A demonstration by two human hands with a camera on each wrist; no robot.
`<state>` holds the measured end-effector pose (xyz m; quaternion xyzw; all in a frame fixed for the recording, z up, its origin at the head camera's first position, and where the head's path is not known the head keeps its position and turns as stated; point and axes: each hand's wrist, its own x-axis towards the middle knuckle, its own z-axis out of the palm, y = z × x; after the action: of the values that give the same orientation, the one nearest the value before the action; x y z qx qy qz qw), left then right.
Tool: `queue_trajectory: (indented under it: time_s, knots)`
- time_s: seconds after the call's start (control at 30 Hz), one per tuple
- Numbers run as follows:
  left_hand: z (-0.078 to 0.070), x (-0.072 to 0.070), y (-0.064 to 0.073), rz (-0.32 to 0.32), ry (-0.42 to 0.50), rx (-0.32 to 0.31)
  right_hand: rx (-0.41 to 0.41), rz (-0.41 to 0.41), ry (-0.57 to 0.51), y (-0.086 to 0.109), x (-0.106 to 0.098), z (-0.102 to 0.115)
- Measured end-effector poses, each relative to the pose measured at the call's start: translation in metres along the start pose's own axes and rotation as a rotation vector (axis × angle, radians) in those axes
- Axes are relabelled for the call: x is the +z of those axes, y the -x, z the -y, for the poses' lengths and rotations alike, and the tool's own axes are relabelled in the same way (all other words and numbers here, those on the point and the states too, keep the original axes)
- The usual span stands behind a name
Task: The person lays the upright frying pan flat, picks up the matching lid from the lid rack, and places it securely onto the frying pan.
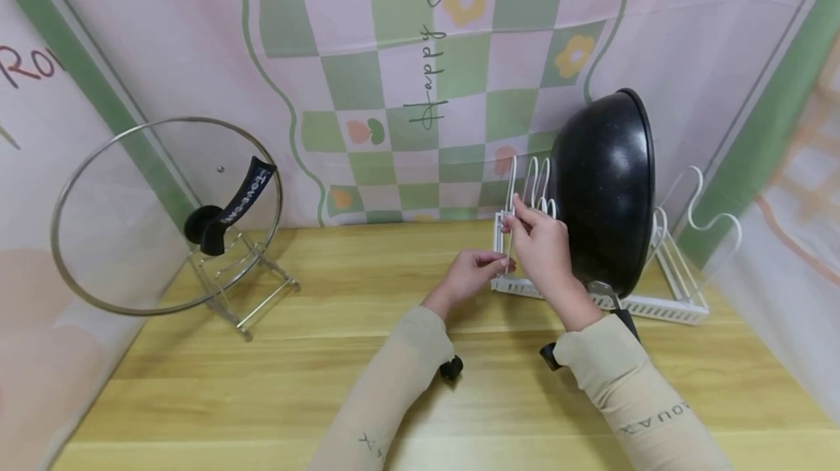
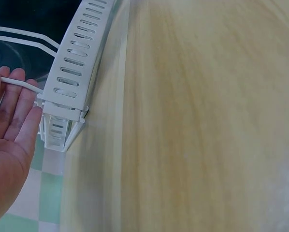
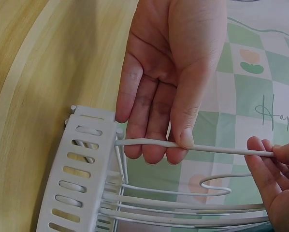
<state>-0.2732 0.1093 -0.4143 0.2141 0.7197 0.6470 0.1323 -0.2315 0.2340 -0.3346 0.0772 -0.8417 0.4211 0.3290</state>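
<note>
A white dish rack (image 1: 656, 307) stands on the wooden table, and a black wok (image 1: 604, 187) stands on edge in it. At the rack's left end a white wire divider (image 3: 222, 149) rises from the slotted base (image 3: 77, 164). My left hand (image 3: 168, 72) pinches that wire close to the base, thumb on top and fingers behind. Higher up the same wire, my right hand (image 3: 275, 183) pinches it between the fingertips. In the head view both hands meet at the rack's left corner, left hand (image 1: 475, 267) low and right hand (image 1: 541, 241) above it. The left wrist view shows my left hand (image 2: 11, 130) against the rack's end (image 2: 72, 63).
A glass lid (image 1: 164, 216) with a black handle leans in a metal stand (image 1: 262, 296) at the table's back left. More wire dividers (image 1: 541, 179) stand between my hands and the wok, and others (image 1: 695, 201) at the rack's right end. Patterned cloth walls close in three sides.
</note>
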Motion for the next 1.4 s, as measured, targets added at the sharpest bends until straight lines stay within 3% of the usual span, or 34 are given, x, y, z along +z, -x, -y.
queue_trajectory:
  time_s: [0.57, 0.97, 1.23, 1.4]
  knots:
    - [0.001, -0.007, -0.001, 0.004, -0.030, -0.001, 0.045, 0.212, 0.113, -0.005, -0.010, 0.009]
    - [0.002, -0.011, 0.000, 0.001, -0.055, -0.019, 0.017, 0.208, 0.120, -0.006, -0.005, 0.008]
    - [0.005, -0.005, 0.001, -0.030, -0.015, 0.055, 0.002, 0.194, 0.133, -0.005, -0.002, 0.006]
    - [0.006, -0.007, 0.002, -0.023, -0.010, 0.060, -0.021, 0.180, 0.129, -0.006, -0.001, 0.008]
